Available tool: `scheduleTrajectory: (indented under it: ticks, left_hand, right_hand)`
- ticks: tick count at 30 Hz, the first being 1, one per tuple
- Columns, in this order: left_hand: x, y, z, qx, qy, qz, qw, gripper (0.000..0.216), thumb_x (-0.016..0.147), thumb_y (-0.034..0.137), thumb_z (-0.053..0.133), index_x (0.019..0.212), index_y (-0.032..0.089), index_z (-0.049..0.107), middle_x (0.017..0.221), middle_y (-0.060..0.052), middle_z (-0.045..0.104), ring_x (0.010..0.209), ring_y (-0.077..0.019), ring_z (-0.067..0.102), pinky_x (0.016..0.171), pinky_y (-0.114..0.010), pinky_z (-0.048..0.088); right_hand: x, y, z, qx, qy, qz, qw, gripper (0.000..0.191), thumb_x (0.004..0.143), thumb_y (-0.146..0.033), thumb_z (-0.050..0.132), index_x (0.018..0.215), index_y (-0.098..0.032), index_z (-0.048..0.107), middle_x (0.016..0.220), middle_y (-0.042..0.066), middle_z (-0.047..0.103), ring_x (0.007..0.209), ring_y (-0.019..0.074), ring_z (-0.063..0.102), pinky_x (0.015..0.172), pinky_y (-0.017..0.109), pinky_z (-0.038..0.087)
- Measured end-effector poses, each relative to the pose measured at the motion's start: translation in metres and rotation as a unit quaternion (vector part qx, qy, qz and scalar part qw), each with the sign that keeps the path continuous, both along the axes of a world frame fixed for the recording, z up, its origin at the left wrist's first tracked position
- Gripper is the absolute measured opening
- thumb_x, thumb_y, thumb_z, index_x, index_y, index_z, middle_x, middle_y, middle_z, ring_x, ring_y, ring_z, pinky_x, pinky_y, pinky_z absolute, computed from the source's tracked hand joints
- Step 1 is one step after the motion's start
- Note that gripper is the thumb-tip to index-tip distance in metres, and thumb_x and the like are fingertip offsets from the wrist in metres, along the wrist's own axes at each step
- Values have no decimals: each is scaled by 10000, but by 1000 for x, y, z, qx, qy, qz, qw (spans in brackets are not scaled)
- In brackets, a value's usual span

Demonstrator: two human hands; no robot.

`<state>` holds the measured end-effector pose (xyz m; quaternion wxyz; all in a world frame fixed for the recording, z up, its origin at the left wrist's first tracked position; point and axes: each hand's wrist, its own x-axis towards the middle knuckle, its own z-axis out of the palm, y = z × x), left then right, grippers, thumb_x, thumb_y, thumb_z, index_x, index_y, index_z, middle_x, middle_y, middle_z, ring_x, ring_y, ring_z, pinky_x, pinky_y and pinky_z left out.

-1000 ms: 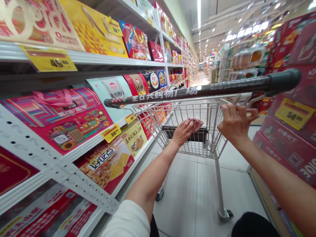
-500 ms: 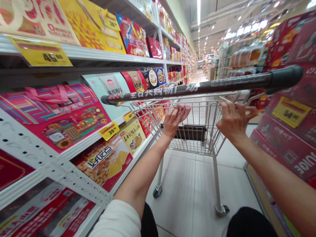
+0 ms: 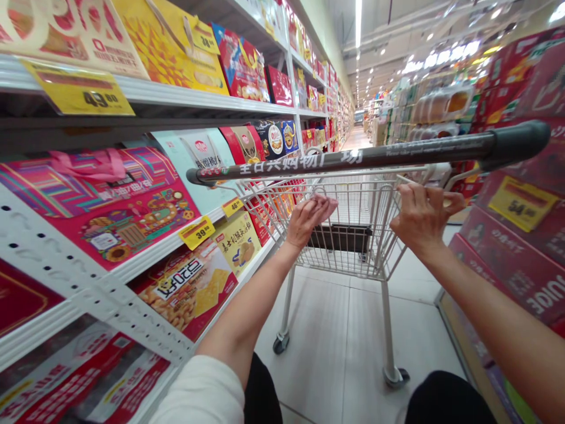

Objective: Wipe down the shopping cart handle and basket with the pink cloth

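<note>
A wire shopping cart [image 3: 344, 262] stands in front of me, its dark handle bar [image 3: 375, 154] running across the view with white lettering on it. Bunched in the fingers of my left hand [image 3: 302, 222] is a pink cloth [image 3: 326, 207], up against the wires of the cart's near side. My right hand [image 3: 419, 221] is closed round the cart's wire frame at the right corner, below the handle; the exact wire is hidden by the fingers. Behind the wires a black panel [image 3: 339, 238] shows.
Shelves of boxed snacks line the left, with a white shelf edge [image 3: 145, 254] and yellow price tags [image 3: 196, 233]. On the right, red cartons [image 3: 498, 241] are stacked close to the cart. A tiled floor [image 3: 329, 330] lies under the cart, and the aisle stretches ahead.
My left hand with the pink cloth has shifted slightly left and down along the wires. The right hand keeps its grip. The view has moved a little.
</note>
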<state>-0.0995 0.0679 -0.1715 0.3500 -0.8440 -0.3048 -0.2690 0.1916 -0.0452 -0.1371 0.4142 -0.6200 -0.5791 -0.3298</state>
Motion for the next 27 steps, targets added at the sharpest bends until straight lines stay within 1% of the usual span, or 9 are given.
scheduleTrajectory:
  ticks: [3,5,8,11,14,18,21,24,27]
  left_hand:
    - [2,1,17,57,-56,4,997,715,1010,81,437,1636,293,164,1517,-108,516,1462,-204,433,1277,-429,342]
    - [2,3,18,71,-38,-14,997,757,992,53,464,1628,341,172,1538,-67,504,1450,-185,445,1269,-403,354]
    - [-5,5,6,52,36,-43,997,767,972,34,504,1601,386,240,1548,-24,503,1432,-160,465,1246,-376,379]
    - [-17,6,-10,3,96,-56,994,595,992,101,529,1517,356,412,1483,-24,572,1404,-155,499,1215,-388,408]
    - [-31,6,-13,-31,131,-65,989,453,1009,183,541,1431,344,511,1430,-20,617,1378,-159,519,1180,-396,437]
    - [-48,7,7,36,-27,-21,999,500,1013,175,505,1486,336,476,1411,-67,610,1381,-207,497,1172,-436,426]
    - [-59,14,24,75,-159,16,984,564,997,155,509,1523,350,451,1439,-104,561,1385,-264,469,1180,-496,386]
    - [-70,22,24,54,-157,10,986,550,991,150,516,1495,370,493,1415,-102,567,1364,-266,478,1167,-498,385]
    - [-81,25,5,14,-88,-14,996,489,989,163,544,1427,379,565,1356,-82,612,1311,-237,521,1134,-482,418]
  right_hand:
    - [2,3,-2,14,1,1,1000,493,793,-88,420,1218,-207,639,1080,129,687,1046,309,485,934,494,186]
    - [3,5,-3,16,-4,-2,1000,474,801,-88,421,1202,-212,639,1082,123,689,1038,306,491,927,490,182]
    - [6,6,-3,10,-12,-8,1000,468,794,-94,438,1208,-199,628,1093,120,687,1047,310,500,929,494,187]
    - [8,5,-2,0,-15,-5,1000,482,781,-98,443,1209,-208,636,1073,130,687,1058,324,496,915,500,197]
    - [11,4,-1,-11,-23,3,1000,484,795,-100,430,1222,-206,632,1068,131,683,1057,334,501,900,501,212]
    - [16,9,-1,-16,-19,-3,1000,458,782,-109,441,1180,-195,650,1022,145,680,1022,337,509,877,497,226]
    - [20,14,-3,-22,-14,-12,1000,446,746,-115,475,1142,-202,660,1024,166,682,1023,345,510,860,491,229]
    - [24,18,-6,-21,-24,-18,999,449,734,-120,487,1146,-203,646,1051,171,680,1035,341,508,858,480,231]
    - [29,22,-9,-11,-46,-23,999,452,723,-129,492,1144,-207,637,1020,160,680,1010,324,498,863,479,217]
